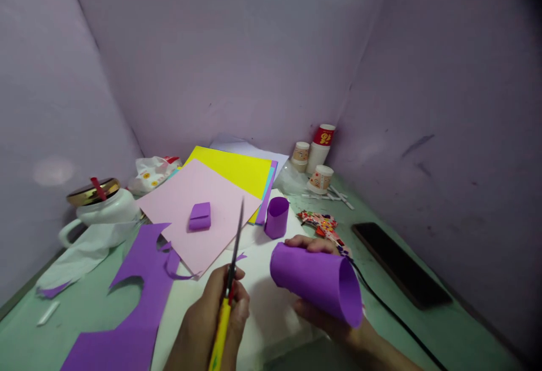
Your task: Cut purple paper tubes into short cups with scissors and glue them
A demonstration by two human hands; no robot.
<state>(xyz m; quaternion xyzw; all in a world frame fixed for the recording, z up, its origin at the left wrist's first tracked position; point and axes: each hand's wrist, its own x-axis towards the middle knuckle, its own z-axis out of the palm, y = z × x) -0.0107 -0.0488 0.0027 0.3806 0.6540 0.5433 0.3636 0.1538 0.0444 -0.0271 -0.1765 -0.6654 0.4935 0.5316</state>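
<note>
My left hand (207,317) is closed around a pair of scissors (221,331) with a yellow handle, the thin blade pointing up and away. In my right hand (334,326) lies a purple paper tube (311,278), tilted, its wide end facing right toward me. My thumb and fingers wrap around it from both sides. Just beyond it stands a smaller purple paper cylinder (277,221), upright. A folded purple paper piece (200,217) rests on the pink sheet (224,190). Left of my left hand lies purple paper (139,303) with a curved cutout.
Yellow paper (232,162) and other sheets are stacked at the back. A white lidded mug (105,207) stands left. Paper cups (317,156) sit at the back right. A dark phone (398,263) and a black cable (389,320) lie right, near a patterned item (317,221).
</note>
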